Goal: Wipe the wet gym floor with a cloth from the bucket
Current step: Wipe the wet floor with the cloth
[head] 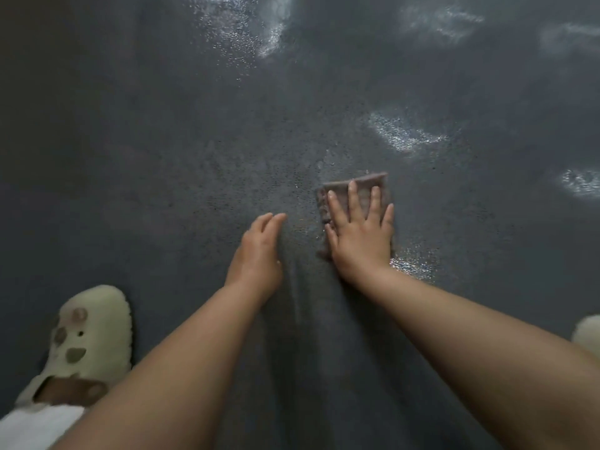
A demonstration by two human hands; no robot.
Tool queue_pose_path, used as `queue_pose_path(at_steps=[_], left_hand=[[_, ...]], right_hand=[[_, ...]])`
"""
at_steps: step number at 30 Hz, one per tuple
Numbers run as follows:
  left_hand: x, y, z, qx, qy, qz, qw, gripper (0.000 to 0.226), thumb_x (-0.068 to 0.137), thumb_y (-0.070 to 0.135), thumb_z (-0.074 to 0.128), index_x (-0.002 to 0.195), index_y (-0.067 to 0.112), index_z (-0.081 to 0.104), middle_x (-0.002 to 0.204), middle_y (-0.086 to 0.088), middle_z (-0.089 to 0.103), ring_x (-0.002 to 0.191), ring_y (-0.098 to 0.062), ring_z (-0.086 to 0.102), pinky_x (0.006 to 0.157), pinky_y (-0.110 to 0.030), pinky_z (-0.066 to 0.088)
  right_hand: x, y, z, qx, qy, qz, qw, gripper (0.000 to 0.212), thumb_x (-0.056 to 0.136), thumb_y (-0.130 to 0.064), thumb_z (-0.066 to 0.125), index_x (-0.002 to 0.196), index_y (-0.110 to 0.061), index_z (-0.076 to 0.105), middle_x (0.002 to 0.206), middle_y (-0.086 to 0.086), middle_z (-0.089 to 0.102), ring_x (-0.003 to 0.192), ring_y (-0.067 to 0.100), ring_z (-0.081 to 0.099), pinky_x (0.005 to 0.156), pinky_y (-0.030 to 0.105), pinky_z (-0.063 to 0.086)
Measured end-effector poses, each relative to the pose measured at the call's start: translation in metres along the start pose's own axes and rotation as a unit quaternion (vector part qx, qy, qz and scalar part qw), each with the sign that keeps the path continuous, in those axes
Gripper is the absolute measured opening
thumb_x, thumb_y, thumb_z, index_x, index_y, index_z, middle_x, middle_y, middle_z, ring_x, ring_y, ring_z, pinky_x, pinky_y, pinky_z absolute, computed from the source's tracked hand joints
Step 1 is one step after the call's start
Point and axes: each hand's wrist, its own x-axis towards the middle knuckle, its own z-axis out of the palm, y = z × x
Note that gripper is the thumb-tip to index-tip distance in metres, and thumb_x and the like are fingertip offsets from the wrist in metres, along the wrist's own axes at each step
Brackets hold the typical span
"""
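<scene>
Pressing flat-fingered, the right hand holds the cloth on the floor at frame centre. The left hand hovers relaxed, holding nothing. Wet patches at upper right remain, so wiping looks unfinished.

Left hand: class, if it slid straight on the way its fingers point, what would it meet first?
Probably nothing: ahead of the left hand lies only bare wet floor. The cloth sits off to its right.

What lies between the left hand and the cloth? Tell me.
Only wet, speckled floor separates the left hand from the cloth in the head view.
</scene>
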Motion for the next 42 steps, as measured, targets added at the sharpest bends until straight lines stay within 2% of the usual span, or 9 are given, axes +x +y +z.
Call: queue_pose_path(at_steps=[2, 5, 7, 12, 15, 19, 30, 37, 42], left_hand=[[0.000, -0.018, -0.013, 0.052, -0.023, -0.028, 0.998, 0.088, 0.080, 0.007, 0.065, 0.149, 0.028, 0.016, 0.157, -0.002, 0.005, 0.142, -0.023, 0.013, 0.112, -0.033, 0.023], [-0.004, -0.042, -0.024, 0.143, -0.127, -0.101, 0.976, 0.118, 0.071, 0.028, 0.079, 0.149, 0.033, -0.009, 0.156, -0.007, -0.019, 0.145, -0.027, -0.007, 0.115, -0.038, 0.014], [-0.008, -0.049, -0.025, 0.186, -0.166, -0.125, 0.960, 0.133, 0.063, 0.042, 0.084, 0.147, 0.031, -0.019, 0.154, -0.013, -0.025, 0.144, -0.031, -0.012, 0.116, -0.043, 0.011], [-0.012, -0.047, -0.013, 0.162, -0.160, -0.146, 0.963, 0.138, 0.061, 0.037, 0.086, 0.146, 0.028, -0.023, 0.151, -0.014, -0.032, 0.142, -0.037, -0.016, 0.115, -0.052, 0.013], [-0.011, -0.053, -0.012, 0.145, -0.152, -0.137, 0.968, 0.138, 0.060, 0.039, 0.086, 0.146, 0.031, -0.021, 0.152, -0.010, -0.032, 0.143, -0.035, -0.017, 0.115, -0.051, 0.014], [-0.011, -0.056, -0.012, 0.146, -0.151, -0.126, 0.969, 0.139, 0.059, 0.040, 0.087, 0.146, 0.031, -0.021, 0.152, -0.011, -0.030, 0.142, -0.037, -0.016, 0.114, -0.053, 0.017], [-0.009, -0.061, -0.008, 0.131, -0.150, -0.115, 0.973, 0.139, 0.059, 0.039, 0.086, 0.146, 0.030, -0.021, 0.151, -0.013, -0.032, 0.141, -0.039, -0.018, 0.113, -0.054, 0.014], [-0.010, -0.062, -0.008, 0.125, -0.145, -0.123, 0.974, 0.142, 0.056, 0.038, 0.088, 0.147, 0.027, -0.021, 0.152, -0.012, -0.030, 0.142, -0.038, -0.017, 0.114, -0.054, 0.014], [-0.014, -0.066, -0.006, 0.108, -0.125, -0.128, 0.978, 0.143, 0.057, 0.039, 0.087, 0.147, 0.012, -0.021, 0.153, -0.010, -0.028, 0.143, -0.032, -0.017, 0.115, -0.049, 0.013]], right_hand=[[-0.022, -0.030, 0.015, -0.001, -0.010, -0.073, 0.997, 0.056, 0.098, -0.047, 0.026, 0.150, -0.036, 0.010, 0.159, 0.006, -0.003, 0.143, 0.042, -0.010, 0.111, 0.057, -0.011], [-0.054, -0.062, 0.035, -0.008, -0.007, -0.179, 0.984, 0.056, 0.084, -0.048, 0.031, 0.134, -0.034, 0.051, 0.147, 0.007, 0.041, 0.135, 0.046, 0.031, 0.109, 0.057, 0.011], [-0.059, -0.065, 0.040, -0.031, -0.013, -0.226, 0.973, 0.056, 0.082, -0.049, 0.032, 0.130, -0.034, 0.056, 0.142, 0.006, 0.048, 0.130, 0.044, 0.039, 0.107, 0.056, 0.016], [-0.027, -0.038, 0.028, -0.074, -0.027, -0.310, 0.947, 0.057, 0.081, -0.054, 0.033, 0.131, -0.036, 0.053, 0.140, 0.004, 0.050, 0.130, 0.038, 0.044, 0.102, 0.059, 0.031], [0.004, -0.025, 0.013, -0.080, -0.004, -0.287, 0.954, 0.061, 0.087, -0.057, 0.021, 0.141, -0.037, 0.040, 0.151, 0.005, 0.035, 0.140, 0.036, 0.027, 0.111, 0.052, 0.015], [0.052, 0.002, -0.016, -0.077, 0.010, -0.154, 0.985, 0.058, 0.096, -0.058, 0.015, 0.149, -0.039, 0.000, 0.159, 0.000, -0.009, 0.145, 0.026, -0.015, 0.115, 0.043, -0.010], [0.108, -0.011, -0.032, 0.014, 0.039, 0.079, 0.996, 0.056, 0.100, -0.048, 0.021, 0.150, -0.037, 0.001, 0.159, 0.000, -0.012, 0.144, 0.032, -0.015, 0.113, 0.053, -0.009], [0.050, -0.081, -0.010, -0.040, -0.013, -0.109, 0.993, 0.055, 0.099, -0.049, 0.019, 0.150, -0.038, -0.001, 0.159, 0.002, -0.013, 0.143, 0.035, -0.016, 0.112, 0.053, -0.011], [-0.039, -0.091, 0.034, -0.027, 0.018, -0.221, 0.975, 0.055, 0.088, -0.047, 0.029, 0.137, -0.033, 0.047, 0.149, 0.008, 0.038, 0.136, 0.043, 0.031, 0.110, 0.052, 0.010]])
